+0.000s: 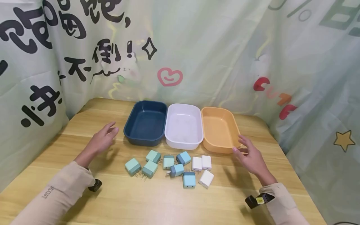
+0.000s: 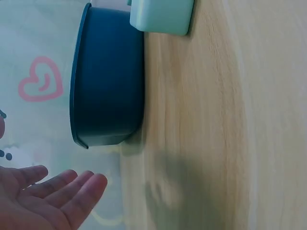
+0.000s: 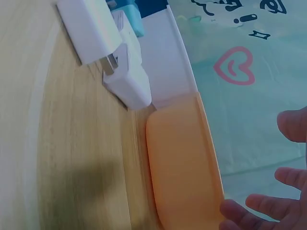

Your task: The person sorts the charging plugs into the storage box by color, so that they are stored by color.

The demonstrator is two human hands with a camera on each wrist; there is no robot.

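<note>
My left hand (image 1: 102, 140) hovers over the table to the left of a dark blue tray (image 1: 144, 142), fingers extended, holding nothing. In the left wrist view the same fingers (image 2: 79, 203) spread loosely. My right hand (image 1: 251, 157) is at the right side of an orange tray (image 1: 220, 148), fingertips overlapping its rim; contact cannot be told. It holds nothing. Between the hands lie several green plug chargers (image 1: 149, 169), three light-blue ones with darker blue ends, such as this blue charger (image 1: 189, 180), and three white chargers (image 1: 206, 178). Metal prongs show on several.
A white tray (image 1: 184, 145) stands between the dark blue and orange trays, all three in a row on the wooden table (image 1: 146, 203). Behind them hangs a printed cloth (image 1: 202, 62). The cloth also runs along both sides of the table.
</note>
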